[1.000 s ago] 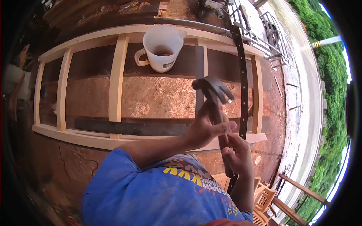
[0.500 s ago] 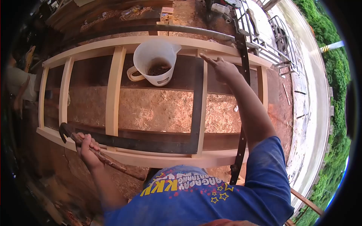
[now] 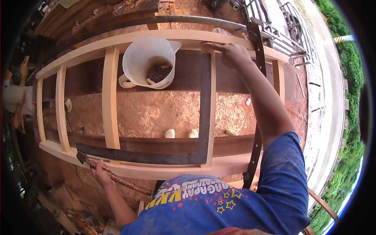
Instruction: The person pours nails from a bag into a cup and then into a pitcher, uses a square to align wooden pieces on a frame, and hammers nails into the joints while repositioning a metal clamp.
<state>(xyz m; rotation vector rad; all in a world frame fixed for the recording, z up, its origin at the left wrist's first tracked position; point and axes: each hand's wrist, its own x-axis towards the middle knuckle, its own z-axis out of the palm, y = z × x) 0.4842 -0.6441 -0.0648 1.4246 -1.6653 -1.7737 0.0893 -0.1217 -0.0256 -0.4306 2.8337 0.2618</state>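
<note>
A claw hammer [image 3: 129, 185] is gripped by its wooden handle in my closed left hand [image 3: 102, 173], near the front rail. My right hand [image 3: 235, 56] is at the far rail, its index finger stretched out to the joint with a crosspiece [image 3: 213, 105]. The pale wooden frame [image 3: 176, 171] has long rails joined by several crosspieces. A dark L-shaped carpenter's square [image 3: 205, 105] lies against that crosspiece and along the front rail. Left of my right hand, a translucent plastic pitcher [image 3: 135, 58] holds what look like nails.
A dark bar clamp with holes [image 3: 253, 149] crosses the frame on the right. Dark planks [image 3: 184, 74] lie beneath it, over ground [image 3: 150, 113] strewn with shavings. Metal racks [image 3: 291, 29] stand at the back right. A person in light clothing [image 3: 17, 98] is at the far left.
My right index finger has come down onto the joint at the far rail. The hammer in my left hand has turned and shifted slightly right and down. The view has moved a little.
</note>
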